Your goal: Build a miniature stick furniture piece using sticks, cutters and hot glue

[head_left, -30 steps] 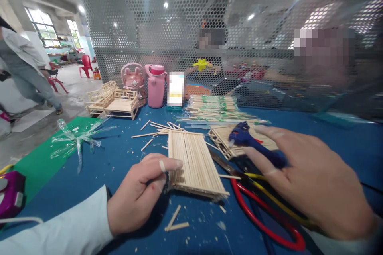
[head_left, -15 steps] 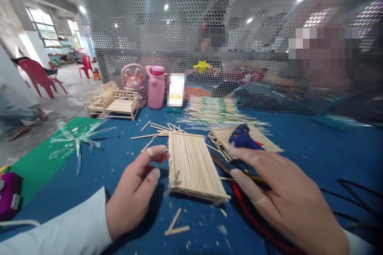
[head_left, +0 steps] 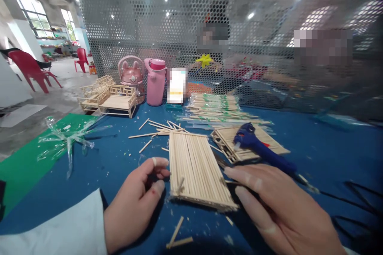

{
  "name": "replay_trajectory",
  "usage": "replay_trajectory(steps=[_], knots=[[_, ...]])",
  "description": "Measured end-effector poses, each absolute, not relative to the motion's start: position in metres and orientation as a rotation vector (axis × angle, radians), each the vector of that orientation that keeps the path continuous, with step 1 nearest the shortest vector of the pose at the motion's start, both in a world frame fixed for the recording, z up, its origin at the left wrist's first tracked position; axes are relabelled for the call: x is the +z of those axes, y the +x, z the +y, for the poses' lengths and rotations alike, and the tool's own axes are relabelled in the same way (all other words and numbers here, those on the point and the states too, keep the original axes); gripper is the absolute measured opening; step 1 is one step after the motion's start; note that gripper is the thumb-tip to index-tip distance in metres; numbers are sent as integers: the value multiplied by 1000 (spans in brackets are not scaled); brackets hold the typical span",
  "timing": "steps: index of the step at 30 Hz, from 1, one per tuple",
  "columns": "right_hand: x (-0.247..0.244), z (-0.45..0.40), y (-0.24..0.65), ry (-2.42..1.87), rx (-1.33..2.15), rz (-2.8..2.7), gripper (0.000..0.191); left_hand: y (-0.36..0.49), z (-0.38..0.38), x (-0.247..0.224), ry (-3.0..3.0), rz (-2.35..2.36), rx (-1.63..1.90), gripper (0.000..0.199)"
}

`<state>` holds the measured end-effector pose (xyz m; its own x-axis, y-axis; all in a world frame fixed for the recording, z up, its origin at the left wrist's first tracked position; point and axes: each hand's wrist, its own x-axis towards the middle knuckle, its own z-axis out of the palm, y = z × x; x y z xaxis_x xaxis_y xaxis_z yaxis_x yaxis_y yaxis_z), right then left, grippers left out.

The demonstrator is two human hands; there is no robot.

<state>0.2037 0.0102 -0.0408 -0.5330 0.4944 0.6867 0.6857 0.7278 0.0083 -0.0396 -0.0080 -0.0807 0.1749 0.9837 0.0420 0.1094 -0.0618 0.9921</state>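
Note:
A panel of pale wooden sticks (head_left: 194, 167) laid side by side lies in front of me, with a short stick stub (head_left: 180, 184) near its lower left corner. My left hand (head_left: 140, 195) rests by its left edge, fingers loosely bent, thumb and forefinger apart, holding nothing. On the panel's right, my right hand (head_left: 278, 203) curls over a pair of pliers, whose dark jaws (head_left: 221, 162) show past the fingertips. The handles are hidden under the palm. A blue glue gun (head_left: 254, 143) lies across a second stick piece (head_left: 229, 145) beyond my right hand.
Loose sticks (head_left: 163, 129) and bundled sticks in plastic (head_left: 214, 105) lie behind the panel. Miniature wooden furniture (head_left: 116, 101), a pink bottle (head_left: 155, 83) and a phone (head_left: 177, 85) stand further back, before a perforated metal screen (head_left: 164, 20). Black cables (head_left: 344, 203) run right.
My right hand has come away from the glue gun and closed over the pliers, whose red handle no longer shows. My left hand stays by the panel. The view has shifted slightly.

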Motion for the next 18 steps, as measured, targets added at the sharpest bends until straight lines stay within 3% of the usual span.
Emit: replay_trajectory(steps=[6, 18], knots=[[-40, -6, 184, -810, -229, -2355, 44, -39, -7, -79, 1473, 1122, 1043, 32], [-42, -6, 152, -908, -95, -2263, 45, -38, -1, -84, 1517, 1115, 1078, 33]])
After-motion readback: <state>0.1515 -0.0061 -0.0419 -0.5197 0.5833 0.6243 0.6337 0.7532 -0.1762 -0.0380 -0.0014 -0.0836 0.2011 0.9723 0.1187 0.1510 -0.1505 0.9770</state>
